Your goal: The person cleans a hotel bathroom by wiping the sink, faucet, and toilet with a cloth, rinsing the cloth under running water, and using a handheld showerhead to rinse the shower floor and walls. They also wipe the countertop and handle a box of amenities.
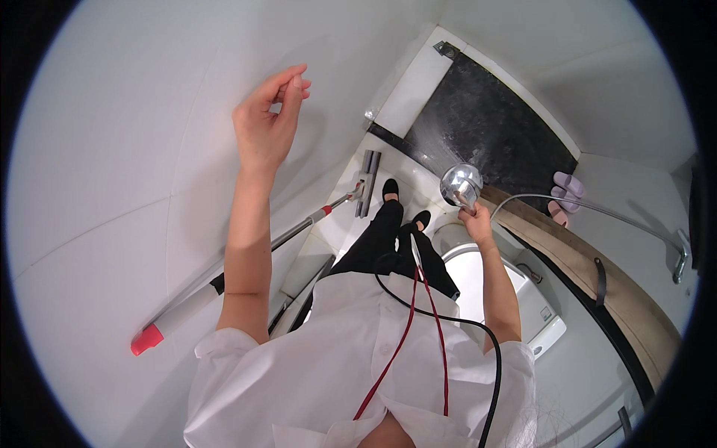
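Note:
My right hand (477,223) grips the handle of a chrome shower head (461,182), held out over the floor. Streaks of water seem to fall from it towards a black floor section (476,112). A metal shower hose (582,204) curves from near this hand to a chrome wall tap (681,256). Raised in front of the pale wall, my left hand (269,115) is loosely curled, its thumb against the fingers and nothing visible in it. Below and right of that hand, a mop with a grey double head (368,183) stands on the white floor tiles.
The mop's pole (297,229) slopes past my left forearm to a red-tipped handle (147,339) by the wall. At my right is a white toilet (507,280), beside a curved beige panel (566,246) with a black handle. Lilac slippers (567,191) lie beyond it. A dark cable crosses my shirt.

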### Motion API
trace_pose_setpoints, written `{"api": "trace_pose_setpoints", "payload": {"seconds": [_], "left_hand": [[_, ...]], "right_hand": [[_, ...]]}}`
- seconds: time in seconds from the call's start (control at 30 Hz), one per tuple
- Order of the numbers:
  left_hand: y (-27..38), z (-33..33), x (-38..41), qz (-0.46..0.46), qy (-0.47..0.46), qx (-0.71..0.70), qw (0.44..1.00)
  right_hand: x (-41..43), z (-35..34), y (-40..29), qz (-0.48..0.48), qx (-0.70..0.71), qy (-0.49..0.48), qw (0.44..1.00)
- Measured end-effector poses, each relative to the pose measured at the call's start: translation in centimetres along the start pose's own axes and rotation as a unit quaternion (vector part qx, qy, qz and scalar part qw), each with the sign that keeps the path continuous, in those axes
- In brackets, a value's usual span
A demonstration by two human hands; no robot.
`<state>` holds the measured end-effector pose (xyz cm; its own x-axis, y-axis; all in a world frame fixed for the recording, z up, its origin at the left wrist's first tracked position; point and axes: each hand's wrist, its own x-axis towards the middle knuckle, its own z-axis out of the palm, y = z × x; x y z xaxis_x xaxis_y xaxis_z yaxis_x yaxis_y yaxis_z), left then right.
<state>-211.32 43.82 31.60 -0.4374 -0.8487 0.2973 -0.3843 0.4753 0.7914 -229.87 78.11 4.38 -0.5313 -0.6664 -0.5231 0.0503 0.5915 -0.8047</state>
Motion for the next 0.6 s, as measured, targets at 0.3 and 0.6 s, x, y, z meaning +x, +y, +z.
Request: {"api": "trace_pose_setpoints", "payload": {"seconds": [0.3,0.6], "left_hand": [[-0.2,0.5,0.3,0.032,0.003,0.046,0.998],[-0.6,0.6,0.2,0.042,0.014,0.042,0.998]], "right_hand": [[3.1,2.0,-0.1,0.034,0.145,0.009,0.989],[1.7,-1.0,1.2,0.029,0.174,0.061,0.982]]}}
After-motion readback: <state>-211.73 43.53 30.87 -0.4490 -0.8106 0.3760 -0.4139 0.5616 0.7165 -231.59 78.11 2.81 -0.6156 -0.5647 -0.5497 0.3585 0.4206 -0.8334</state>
